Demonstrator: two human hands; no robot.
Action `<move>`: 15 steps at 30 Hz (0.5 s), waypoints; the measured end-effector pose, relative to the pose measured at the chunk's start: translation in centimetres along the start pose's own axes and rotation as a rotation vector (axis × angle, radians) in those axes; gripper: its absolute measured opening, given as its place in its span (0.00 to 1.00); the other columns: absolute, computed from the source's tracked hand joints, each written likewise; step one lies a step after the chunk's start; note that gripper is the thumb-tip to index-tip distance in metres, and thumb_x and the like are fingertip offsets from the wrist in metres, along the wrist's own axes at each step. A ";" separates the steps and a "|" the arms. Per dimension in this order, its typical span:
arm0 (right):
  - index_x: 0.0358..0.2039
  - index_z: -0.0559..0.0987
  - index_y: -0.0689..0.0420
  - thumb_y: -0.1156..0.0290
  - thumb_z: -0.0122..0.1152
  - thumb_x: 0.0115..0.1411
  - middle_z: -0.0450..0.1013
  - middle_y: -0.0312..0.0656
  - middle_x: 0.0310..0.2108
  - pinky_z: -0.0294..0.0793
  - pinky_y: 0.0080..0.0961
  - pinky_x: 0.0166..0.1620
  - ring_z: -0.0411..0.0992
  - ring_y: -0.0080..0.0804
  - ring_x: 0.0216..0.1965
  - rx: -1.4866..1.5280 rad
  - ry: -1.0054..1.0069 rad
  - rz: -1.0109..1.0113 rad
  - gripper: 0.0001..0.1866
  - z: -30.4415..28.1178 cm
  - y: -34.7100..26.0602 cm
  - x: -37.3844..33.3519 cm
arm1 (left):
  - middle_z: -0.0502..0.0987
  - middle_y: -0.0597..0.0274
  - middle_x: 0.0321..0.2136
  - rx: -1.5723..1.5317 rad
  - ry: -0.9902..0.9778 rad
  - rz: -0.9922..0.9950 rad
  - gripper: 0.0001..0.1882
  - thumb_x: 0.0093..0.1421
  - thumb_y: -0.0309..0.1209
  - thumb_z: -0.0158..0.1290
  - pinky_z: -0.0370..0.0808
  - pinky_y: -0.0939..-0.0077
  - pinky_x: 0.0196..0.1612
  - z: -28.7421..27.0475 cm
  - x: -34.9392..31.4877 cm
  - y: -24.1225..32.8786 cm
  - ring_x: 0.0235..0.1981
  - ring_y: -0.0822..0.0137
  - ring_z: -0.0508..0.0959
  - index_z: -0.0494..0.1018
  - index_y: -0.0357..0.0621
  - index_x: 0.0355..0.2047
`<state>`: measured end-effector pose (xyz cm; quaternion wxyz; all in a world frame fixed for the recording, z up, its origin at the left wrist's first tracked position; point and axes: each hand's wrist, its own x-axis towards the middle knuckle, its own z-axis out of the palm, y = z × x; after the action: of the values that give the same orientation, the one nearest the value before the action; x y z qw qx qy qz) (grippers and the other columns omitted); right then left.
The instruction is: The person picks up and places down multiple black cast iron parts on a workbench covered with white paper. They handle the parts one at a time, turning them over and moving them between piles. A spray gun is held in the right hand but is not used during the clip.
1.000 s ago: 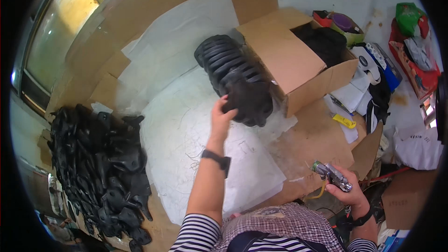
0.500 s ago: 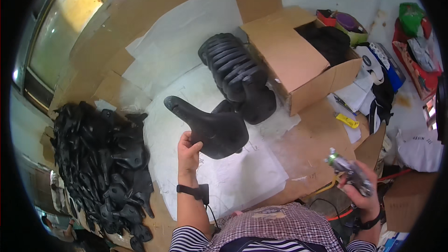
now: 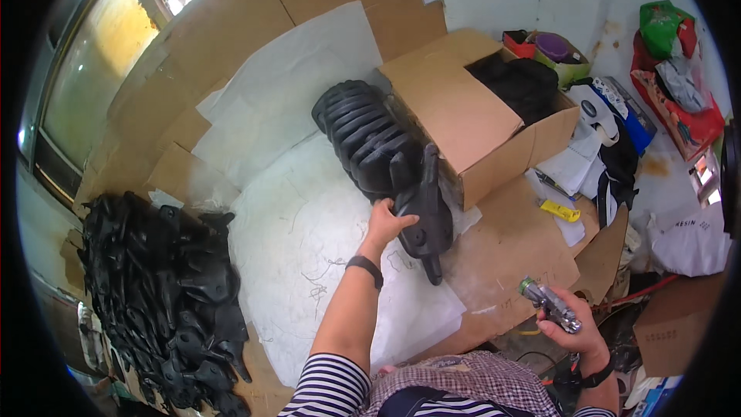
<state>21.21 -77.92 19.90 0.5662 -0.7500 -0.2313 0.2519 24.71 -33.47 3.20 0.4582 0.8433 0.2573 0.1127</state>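
Observation:
At the near end of a row of stacked black saddles [image 3: 355, 135], my left hand [image 3: 384, 225] holds a black bicycle saddle [image 3: 428, 220] by its edge, thumb laid on its face and the other fingers partly hidden. This saddle stands roughly on edge, against or very close to the row; exact contact cannot be made out. Off to the right, my right hand [image 3: 583, 332] is closed around a metal spray gun [image 3: 554, 306] with a green ring at its front end. White paper sheets [image 3: 285, 239] lie beneath the row.
A large heap of black saddle-shaped pieces [image 3: 162, 301] fills the left side. Behind the row to the right stands an open cardboard box [image 3: 486, 123] with black items inside. A yellow-handled tool [image 3: 559, 211] lies near papers. Cardboard panels [image 3: 231, 46] line the back.
My left hand has carried the saddle away and rightward to the near end of the row and turned it. My right hand, with the spray gun, has shifted slightly left.

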 end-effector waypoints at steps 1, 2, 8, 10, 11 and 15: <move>0.54 0.70 0.62 0.73 0.66 0.51 0.75 0.36 0.32 0.73 0.19 0.39 0.73 0.19 0.33 -0.009 -0.007 0.016 0.28 0.1 0.5 -0.1 | 0.74 0.61 0.28 -0.134 -0.026 -0.021 0.22 0.39 0.28 0.68 0.71 0.76 0.35 0.8 -1.1 1.3 0.30 0.70 0.74 0.72 0.33 0.34; 0.53 0.70 0.62 0.73 0.66 0.51 0.75 0.36 0.32 0.73 0.19 0.39 0.73 0.19 0.33 -0.022 -0.026 0.022 0.28 0.0 0.9 0.1 | 0.74 0.62 0.28 -0.267 -0.049 -0.045 0.22 0.39 0.28 0.68 0.71 0.76 0.35 1.4 -2.6 2.7 0.29 0.70 0.73 0.72 0.33 0.34; 0.52 0.72 0.63 0.74 0.66 0.51 0.76 0.38 0.31 0.74 0.20 0.38 0.74 0.21 0.32 -0.092 -0.047 0.011 0.26 0.2 0.8 1.8 | 0.76 0.59 0.35 -0.541 -0.017 0.028 0.31 0.37 0.23 0.66 0.73 0.76 0.44 -6.3 -10.7 4.6 0.38 0.68 0.76 0.69 0.33 0.45; 0.51 0.73 0.63 0.74 0.66 0.50 0.76 0.38 0.31 0.74 0.20 0.36 0.75 0.22 0.31 -0.083 -0.017 -0.127 0.26 0.0 -2.0 2.5 | 0.75 0.58 0.36 -0.517 0.053 -0.002 0.33 0.36 0.20 0.65 0.73 0.75 0.45 -10.2 -12.2 3.6 0.38 0.68 0.76 0.68 0.34 0.47; 0.52 0.72 0.63 0.74 0.65 0.50 0.76 0.39 0.29 0.75 0.20 0.35 0.76 0.24 0.30 -0.128 0.007 -0.223 0.27 -0.2 -3.1 2.8 | 0.75 0.60 0.36 -0.520 0.052 0.001 0.34 0.36 0.18 0.64 0.73 0.76 0.46 -12.0 -12.7 3.0 0.38 0.69 0.76 0.67 0.34 0.47; 0.54 0.71 0.62 0.73 0.65 0.50 0.76 0.39 0.30 0.74 0.20 0.35 0.75 0.23 0.30 0.033 0.074 -0.324 0.29 -0.5 -4.0 2.5 | 0.73 0.66 0.32 -0.402 -0.016 0.035 0.32 0.34 0.19 0.63 0.71 0.78 0.45 -15.0 -12.9 3.3 0.37 0.71 0.75 0.69 0.34 0.45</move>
<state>23.14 -75.70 23.55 0.6197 -0.7022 -0.3244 0.1332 8.61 -31.17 14.84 0.6173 0.7401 0.2112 0.1632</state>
